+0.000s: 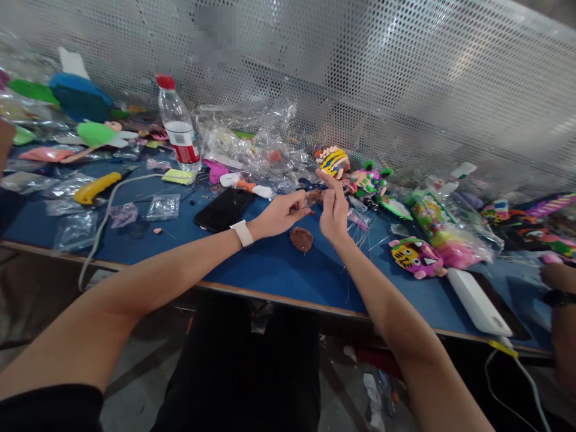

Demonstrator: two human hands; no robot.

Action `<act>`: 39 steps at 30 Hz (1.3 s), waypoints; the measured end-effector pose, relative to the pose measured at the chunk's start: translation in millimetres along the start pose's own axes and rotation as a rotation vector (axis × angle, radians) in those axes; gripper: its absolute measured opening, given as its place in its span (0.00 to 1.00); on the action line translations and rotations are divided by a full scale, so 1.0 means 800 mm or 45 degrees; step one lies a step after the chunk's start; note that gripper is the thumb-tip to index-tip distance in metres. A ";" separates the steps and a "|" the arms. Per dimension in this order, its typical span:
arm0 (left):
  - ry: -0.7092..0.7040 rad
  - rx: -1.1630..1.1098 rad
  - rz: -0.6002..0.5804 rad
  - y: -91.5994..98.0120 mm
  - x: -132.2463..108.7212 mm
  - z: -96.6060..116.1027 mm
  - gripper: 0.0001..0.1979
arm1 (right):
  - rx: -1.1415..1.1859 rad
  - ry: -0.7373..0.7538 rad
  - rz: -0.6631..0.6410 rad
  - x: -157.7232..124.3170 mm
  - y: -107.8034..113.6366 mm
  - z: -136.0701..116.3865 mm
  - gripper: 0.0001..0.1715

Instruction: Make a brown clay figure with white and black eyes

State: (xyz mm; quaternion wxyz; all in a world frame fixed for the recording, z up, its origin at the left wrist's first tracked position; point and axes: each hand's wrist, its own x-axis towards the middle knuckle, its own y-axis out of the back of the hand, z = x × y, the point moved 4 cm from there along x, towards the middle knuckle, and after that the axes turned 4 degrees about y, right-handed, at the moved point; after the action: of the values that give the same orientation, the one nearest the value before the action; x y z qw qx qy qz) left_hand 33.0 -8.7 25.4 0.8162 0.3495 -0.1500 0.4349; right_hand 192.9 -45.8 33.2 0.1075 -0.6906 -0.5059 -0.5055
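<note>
Between my two hands, just above the table, is a small clear bag with brown modelling clay (314, 197) in it. My left hand (288, 211), with a white band at the wrist, pinches the bag's left end. My right hand (333, 211) is closed on the other end, its index finger stretched out and its thumb bent in; part of its grip is hidden. Below them a flattened brown clay disc (301, 239) lies on the blue table (274, 270), touched by neither hand.
A black phone (224, 209) lies left of my hands, a bottle (180, 129) behind it. A yellow-handled tool (96, 188) and a white cable (108, 210) are further left. Right are a tiger-like clay face (416, 258), a white power bank (477, 302) and another person's hand (560, 276).
</note>
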 end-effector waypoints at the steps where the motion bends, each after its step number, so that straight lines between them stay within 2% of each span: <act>1: 0.029 -0.073 0.009 0.000 0.000 0.001 0.19 | 0.020 -0.004 -0.004 0.000 -0.001 0.002 0.27; 5: 0.178 -0.469 -0.100 -0.005 -0.001 0.006 0.23 | 0.133 -0.001 -0.006 -0.001 -0.007 0.003 0.24; 7: 0.227 -0.555 -0.151 -0.007 0.000 0.010 0.25 | 0.198 -0.022 -0.009 0.000 -0.009 0.004 0.24; 9: 0.247 -0.558 -0.121 -0.006 0.001 0.011 0.25 | 0.218 -0.054 0.029 0.002 -0.009 0.008 0.25; 11: 0.223 -0.476 -0.042 -0.004 0.001 0.010 0.24 | 0.197 -0.091 0.113 0.004 -0.008 0.015 0.27; 13: 0.132 -0.261 0.018 -0.001 0.001 0.010 0.21 | 0.181 -0.130 0.186 0.003 -0.007 0.026 0.28; 16: -0.040 0.090 0.019 0.000 -0.001 0.011 0.18 | 0.174 -0.171 0.264 0.000 -0.006 0.045 0.29; 20: -0.113 0.251 0.001 0.002 -0.001 0.011 0.15 | 0.249 -0.232 0.338 -0.001 -0.003 0.064 0.27; 24: -0.119 0.262 -0.006 0.003 0.000 0.011 0.15 | 0.417 -0.272 0.259 0.003 -0.004 0.068 0.21; 27: -0.085 0.225 0.028 0.005 0.000 0.009 0.15 | 0.570 -0.318 0.074 0.003 -0.013 0.063 0.18; 30: 0.005 0.086 0.082 0.009 0.000 0.006 0.16 | 0.608 -0.343 -0.029 0.001 -0.020 0.055 0.20; 35: 0.269 -0.549 0.022 0.002 0.002 -0.001 0.20 | 0.526 -0.373 0.042 0.000 -0.018 0.042 0.20; 39: 0.401 -0.805 0.054 -0.001 0.003 -0.003 0.22 | 0.456 -0.324 -0.010 0.001 -0.016 0.033 0.19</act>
State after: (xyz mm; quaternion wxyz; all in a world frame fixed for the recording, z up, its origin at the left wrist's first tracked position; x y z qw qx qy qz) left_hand 34.8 -5.5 25.0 0.8880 0.0052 -0.1567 0.4323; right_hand 198.1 -22.0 17.4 0.1616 -0.7167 -0.5999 -0.3167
